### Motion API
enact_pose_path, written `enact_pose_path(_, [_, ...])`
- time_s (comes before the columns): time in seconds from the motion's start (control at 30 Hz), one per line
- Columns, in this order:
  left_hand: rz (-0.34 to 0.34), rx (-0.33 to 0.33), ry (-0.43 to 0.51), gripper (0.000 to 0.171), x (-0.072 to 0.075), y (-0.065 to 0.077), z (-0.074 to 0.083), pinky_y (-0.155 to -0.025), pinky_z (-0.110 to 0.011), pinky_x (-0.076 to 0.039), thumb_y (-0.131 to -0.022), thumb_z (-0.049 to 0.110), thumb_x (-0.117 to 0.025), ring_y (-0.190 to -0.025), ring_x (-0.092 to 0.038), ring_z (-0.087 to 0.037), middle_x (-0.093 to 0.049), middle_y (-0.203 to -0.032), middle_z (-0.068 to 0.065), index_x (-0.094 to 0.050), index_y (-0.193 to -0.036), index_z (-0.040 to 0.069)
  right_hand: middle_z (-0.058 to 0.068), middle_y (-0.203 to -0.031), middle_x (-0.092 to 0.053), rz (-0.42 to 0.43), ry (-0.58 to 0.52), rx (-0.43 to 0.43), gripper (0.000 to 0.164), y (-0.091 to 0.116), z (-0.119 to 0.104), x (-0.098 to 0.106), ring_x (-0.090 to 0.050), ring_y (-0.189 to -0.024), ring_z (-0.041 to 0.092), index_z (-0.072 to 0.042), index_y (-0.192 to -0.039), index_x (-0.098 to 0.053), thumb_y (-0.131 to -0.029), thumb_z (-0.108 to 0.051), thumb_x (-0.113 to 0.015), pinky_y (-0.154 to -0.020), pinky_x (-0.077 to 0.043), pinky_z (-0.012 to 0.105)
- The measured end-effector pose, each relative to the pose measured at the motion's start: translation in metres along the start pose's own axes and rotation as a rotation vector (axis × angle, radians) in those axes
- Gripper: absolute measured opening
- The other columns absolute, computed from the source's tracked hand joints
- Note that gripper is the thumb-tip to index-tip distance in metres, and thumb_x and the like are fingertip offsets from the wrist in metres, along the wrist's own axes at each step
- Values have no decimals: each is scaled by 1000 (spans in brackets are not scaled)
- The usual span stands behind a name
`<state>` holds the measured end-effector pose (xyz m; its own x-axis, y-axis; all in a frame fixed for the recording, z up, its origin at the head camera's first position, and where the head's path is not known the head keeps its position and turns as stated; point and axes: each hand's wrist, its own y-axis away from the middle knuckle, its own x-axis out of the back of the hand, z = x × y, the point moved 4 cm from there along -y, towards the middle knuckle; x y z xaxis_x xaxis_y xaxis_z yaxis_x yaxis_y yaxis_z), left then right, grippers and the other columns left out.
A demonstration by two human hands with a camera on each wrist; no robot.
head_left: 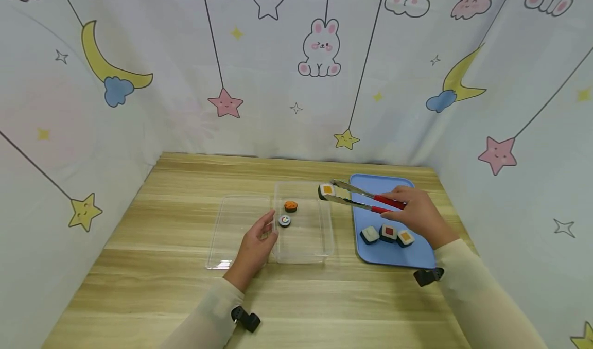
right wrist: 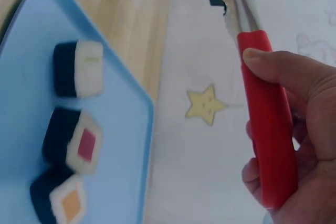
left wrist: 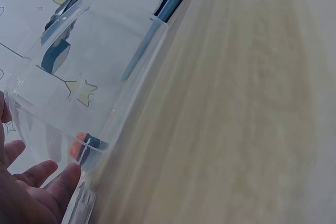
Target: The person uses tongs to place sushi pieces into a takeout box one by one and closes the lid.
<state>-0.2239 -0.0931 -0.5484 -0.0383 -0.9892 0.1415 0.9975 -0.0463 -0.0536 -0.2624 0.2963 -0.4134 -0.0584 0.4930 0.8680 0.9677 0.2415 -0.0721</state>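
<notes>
1. Tongs (right wrist: 268,119) with red handles sat in the right hand (head_left: 419,214), thumb and fingers pinching the two arms toward each other.
2. Between their metal tips was a white, dark-wrapped sushi piece (head_left: 327,190) with a yellow-orange centre, at the far right edge of the clear box (head_left: 303,241) in the head view; how high it hung above the rim, I could not tell.
3. The left hand (head_left: 257,243) was at the box's left wall, fingers apart and loosely extended, pinching nothing; it seemed to steady the box, though how firmly it pressed was unclear.
4. Inside the box were an orange-topped piece (head_left: 290,206) and, just beside it on the near side, a round white piece (head_left: 284,221) with a dark rim. A flat clear lid (head_left: 241,228) lay on the table (head_left: 139,246) to the box's left.
5. On the blue tray (head_left: 389,256), to the box's right, three more pieces stood in a row: one pale-topped (head_left: 369,234), one red-centred (head_left: 388,233), one orange-centred (head_left: 405,238).
6. Judging by this layout, the step in hand was a tong transfer from tray to box. The next move would call for bringing the piece inward past the wall, lowering it onto bare floor and easing the grip only once it was supported.
</notes>
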Motion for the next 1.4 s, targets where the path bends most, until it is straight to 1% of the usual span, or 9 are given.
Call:
enact_pose_path(0.13, [1, -8, 3, 56, 0, 0, 0, -107, -52, -50, -100, 5, -64, -136, -54, -37, -51, -155, -16, -49, -154, 8, 0, -104, -69, -42, 59, 115, 46, -13, -23, -11, -60, -90, 22, -11, -125, -77, -82, -22, -90, -70, -55, 35])
enact_pose_path(0.3, [0, 3, 22, 56, 0, 0, 2, -108, -53, -50, -100, 4, -64, -136, -54, -37, -50, -155, -17, -50, -154, 7, -4, -101, -66, -127, 157, 194, 47, -26, -47, -23, -59, -85, 17, -12, -126, -77, -82, -23, -90, -71, -52, 34])
enact_pose_path(0.43, [9, 17, 25, 56, -1, -1, 3, -108, -53, -49, -100, 3, -63, -136, -53, -38, -49, -156, -19, -49, -154, 6, -6, -99, -66, -175, 192, 224, 45, -35, -60, -31, -57, -84, 15, -13, -125, -77, -82, -21, -89, -72, -52, 34])
enact_pose_path(0.63, [22, 18, 29, 57, -2, -3, 0, -108, -58, -48, -99, -3, -61, -137, -51, -45, -46, -156, -25, -47, -154, 1, -9, -91, -62, -208, 260, 256, 41, -44, -78, -41, -56, -80, 12, -15, -122, -79, -82, -18, -89, -68, -51, 31])
enact_pose_path(0.87, [9, 2, 54, 56, 0, -1, 0, -107, -53, -51, -99, 2, -65, -136, -54, -38, -50, -154, -19, -50, -153, 6, -7, -84, -59, -245, 394, 300, 34, -52, -95, -50, -54, -75, 14, -14, -115, -81, -81, -13, -87, -64, -50, 29])
enact_pose_path(1.0, [10, 2, 49, 56, 0, 0, 1, -107, -53, -50, -99, 3, -65, -136, -53, -39, -50, -155, -19, -49, -153, 5, -7, -83, -58, -254, 447, 317, 31, -55, -100, -53, -53, -74, 14, -16, -110, -82, -80, -13, -87, -63, -50, 28])
enact_pose_path(1.1, [11, 16, 49, 56, -2, 3, 6, -108, -55, -49, -100, 0, -63, -137, -52, -42, -48, -156, -22, -48, -153, 3, -7, -83, -57, -257, 433, 293, 33, -54, -98, -54, -53, -75, 14, -16, -112, -82, -80, -13, -88, -62, -50, 28])
enact_pose_path(1.3, [12, 21, 45, 54, -1, 10, 27, -107, -56, -49, -99, -3, -61, -136, -52, -46, -48, -154, -26, -50, -152, 1, -7, -88, -59, -241, 303, 225, 44, -48, -85, -46, -55, -80, 14, -15, -123, -78, -80, -16, -89, -66, -50, 31])
enact_pose_path(1.4, [20, 7, 35, 55, -2, 7, 20, -107, -55, -50, -99, -3, -62, -135, -53, -44, -49, -153, -25, -49, -152, 1, -7, -92, -61, -203, 259, 221, 47, -43, -75, -37, -55, -81, 15, -16, -125, -77, -81, -21, -90, -69, -50, 33])
